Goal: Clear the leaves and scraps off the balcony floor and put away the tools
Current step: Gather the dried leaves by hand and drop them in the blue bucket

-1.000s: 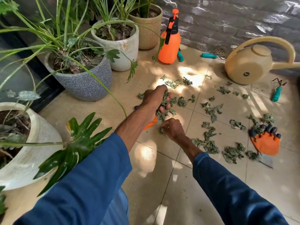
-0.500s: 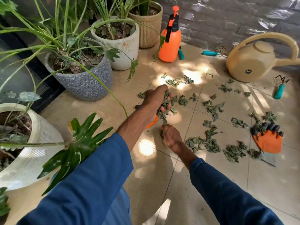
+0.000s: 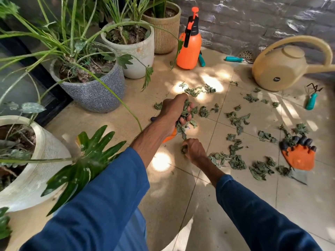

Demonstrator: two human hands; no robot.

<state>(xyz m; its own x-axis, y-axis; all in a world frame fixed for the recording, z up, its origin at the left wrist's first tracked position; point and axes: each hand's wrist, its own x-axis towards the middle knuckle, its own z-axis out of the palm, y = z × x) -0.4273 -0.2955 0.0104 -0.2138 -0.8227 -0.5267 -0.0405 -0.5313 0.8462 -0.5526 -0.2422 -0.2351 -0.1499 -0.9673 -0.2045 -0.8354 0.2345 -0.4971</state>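
Observation:
Dry green leaf scraps [image 3: 236, 122] lie scattered over the tan tiled floor [image 3: 181, 205]. My left hand [image 3: 173, 111] is shut on a bunch of leaves [image 3: 184, 122] held above the floor. Just below it, my right hand [image 3: 193, 149] pinches a small clump of leaves at floor level. An orange glove [image 3: 299, 154] with black fingertips lies at the right beside a small trowel blade [image 3: 299, 176]. A second orange glove [image 3: 169, 136] is mostly hidden under my left wrist. Teal-handled tools lie at the back [image 3: 233, 59] and right [image 3: 311, 100].
An orange spray bottle [image 3: 189, 46] and a beige watering can [image 3: 282, 67] stand near the grey brick wall. Several potted plants line the left side: a grey pot [image 3: 96, 91], a white ribbed pot [image 3: 137, 49], a tan pot [image 3: 165, 42], a large white pot [image 3: 32, 171].
My right hand has drawn a little nearer along the floor, closing on a clump of leaves. My left hand stays put with its bunch.

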